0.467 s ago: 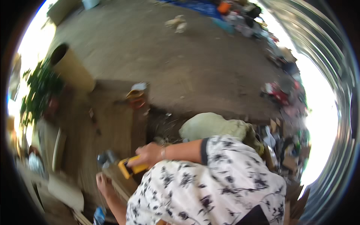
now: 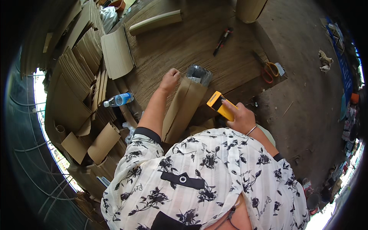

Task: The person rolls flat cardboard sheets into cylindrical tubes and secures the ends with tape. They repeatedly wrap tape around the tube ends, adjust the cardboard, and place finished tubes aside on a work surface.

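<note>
My left hand (image 2: 170,79) presses on the top left edge of a long folded piece of brown corrugated cardboard (image 2: 182,111) that lies on a wooden board (image 2: 199,42). A grey roll of tape (image 2: 198,74) sits at the far end of that cardboard. My right hand (image 2: 239,117) holds a yellow and black tool (image 2: 219,105), shaped like a box cutter, just to the right of the cardboard. Both forearms come out of white sleeves with a black flower print.
On the board lie a red and black pen-like tool (image 2: 222,40), scissors with orange handles (image 2: 267,68) and a rolled cardboard tube (image 2: 155,22). Stacks of corrugated cardboard sheets (image 2: 82,57) fill the left. A plastic water bottle (image 2: 119,100) lies beside them. Bare concrete floor (image 2: 306,99) lies to the right.
The view has swung round, so the board and cardboard stacks now sit in front. My right hand still holds the yellow tool; my left hand now presses on the cardboard piece.
</note>
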`<state>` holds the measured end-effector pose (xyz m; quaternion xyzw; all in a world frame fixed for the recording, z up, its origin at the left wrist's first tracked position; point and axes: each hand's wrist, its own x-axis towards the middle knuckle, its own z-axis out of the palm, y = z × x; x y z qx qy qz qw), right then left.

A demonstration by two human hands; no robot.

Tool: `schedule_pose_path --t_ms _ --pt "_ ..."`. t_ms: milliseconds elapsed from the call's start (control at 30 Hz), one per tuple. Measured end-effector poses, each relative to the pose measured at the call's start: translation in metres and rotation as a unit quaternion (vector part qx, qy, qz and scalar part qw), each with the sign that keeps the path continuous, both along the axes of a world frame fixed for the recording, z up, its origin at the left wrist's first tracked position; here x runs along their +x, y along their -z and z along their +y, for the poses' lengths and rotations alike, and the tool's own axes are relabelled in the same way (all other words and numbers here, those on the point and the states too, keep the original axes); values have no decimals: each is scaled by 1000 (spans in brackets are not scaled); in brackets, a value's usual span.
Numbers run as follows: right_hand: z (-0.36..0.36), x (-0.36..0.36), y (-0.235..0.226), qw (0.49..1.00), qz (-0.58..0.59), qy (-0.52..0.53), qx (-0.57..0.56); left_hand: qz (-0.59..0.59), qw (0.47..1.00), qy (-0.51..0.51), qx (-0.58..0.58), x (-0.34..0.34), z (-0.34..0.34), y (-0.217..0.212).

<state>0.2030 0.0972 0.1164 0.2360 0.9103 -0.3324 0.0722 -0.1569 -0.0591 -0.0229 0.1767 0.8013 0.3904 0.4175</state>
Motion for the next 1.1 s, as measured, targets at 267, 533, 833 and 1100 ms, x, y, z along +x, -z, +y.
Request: schedule_pose_path --t_ms 267,533,833,1100 --pt "15 -48 17 993 -118 -10 14 -34 999 1 -33 -36 19 50" --pt "16 -70 62 985 -166 -37 -5 9 993 -102 -65 4 8 116" --pt "19 -77 62 992 -122 -32 -31 166 952 204 -157 62 23 -32" --pt "34 -47 28 995 -81 -29 -57 237 932 149 -232 91 45 -35"
